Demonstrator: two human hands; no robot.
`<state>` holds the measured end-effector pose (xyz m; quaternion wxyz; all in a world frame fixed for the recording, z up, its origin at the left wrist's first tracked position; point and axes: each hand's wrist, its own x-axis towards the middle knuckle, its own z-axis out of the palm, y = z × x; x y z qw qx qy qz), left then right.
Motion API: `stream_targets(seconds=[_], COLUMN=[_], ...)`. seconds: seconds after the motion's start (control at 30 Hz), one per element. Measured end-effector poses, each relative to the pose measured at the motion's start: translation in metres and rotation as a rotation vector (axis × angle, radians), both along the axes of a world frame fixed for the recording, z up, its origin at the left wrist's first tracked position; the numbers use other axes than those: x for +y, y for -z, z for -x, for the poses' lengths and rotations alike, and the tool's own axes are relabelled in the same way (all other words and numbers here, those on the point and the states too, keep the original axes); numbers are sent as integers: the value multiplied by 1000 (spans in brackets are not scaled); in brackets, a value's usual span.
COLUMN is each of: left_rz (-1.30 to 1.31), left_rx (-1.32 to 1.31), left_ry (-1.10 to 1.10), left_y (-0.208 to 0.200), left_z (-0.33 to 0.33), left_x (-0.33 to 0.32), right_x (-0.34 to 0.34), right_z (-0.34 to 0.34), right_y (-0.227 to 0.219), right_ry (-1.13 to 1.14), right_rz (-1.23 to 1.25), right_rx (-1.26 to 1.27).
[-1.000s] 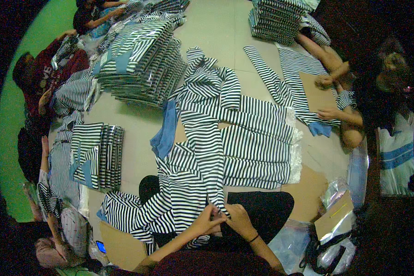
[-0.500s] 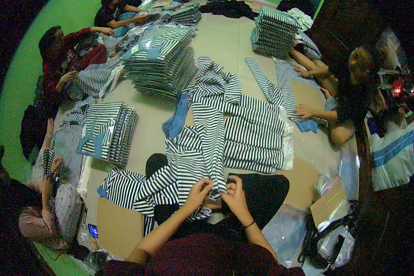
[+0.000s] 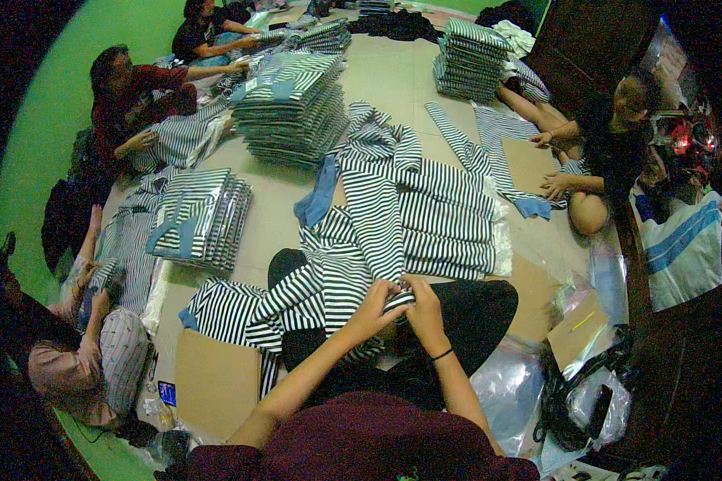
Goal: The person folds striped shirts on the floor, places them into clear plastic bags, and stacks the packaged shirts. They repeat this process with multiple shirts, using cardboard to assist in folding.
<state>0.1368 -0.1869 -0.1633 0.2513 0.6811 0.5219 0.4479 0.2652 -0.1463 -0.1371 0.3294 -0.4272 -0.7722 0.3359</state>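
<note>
Over my lap lies a black-and-white striped shirt with a blue denim part. My left hand pinches the end of its sleeve. Close beside it, my right hand grips the same sleeve end, with a dark band on the wrist. Both sets of fingers are closed and nearly touching; the pinched cloth is partly hidden. Just beyond to the right lies a pile of folded striped cloth with a white edge. More striped cloth drapes by my left knee.
Stacks of bagged striped shirts stand at centre back, left and far right. A cardboard sheet lies by my left forearm, clear plastic bags by my right. Several people sit around, handling striped shirts.
My hands have moved up and slightly right and come closer together on the sleeve end. The person at right has drawn one hand back from the cardboard on the shirt.
</note>
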Motion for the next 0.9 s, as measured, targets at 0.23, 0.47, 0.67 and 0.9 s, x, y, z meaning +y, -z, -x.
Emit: stream_targets(seconds=[0.23,0.47,0.67,0.9], left_rz=[29,-98,-39,129], left_rx=[98,-95,-39,-113], left_ry=[-172,-167,-145,-129], left_y=[6,-29,-28,3], left_z=[0,4,6,17], left_x=[-14,-9,-8,-4], right_x=[0,-1,5,9], right_z=[-2,-3,-2,-15], right_y=[-2,-9,3,17], right_ry=[89,102,40,-188], right_rz=[-162,-132,-112,-3], right_rx=[60,-123,-1,-54])
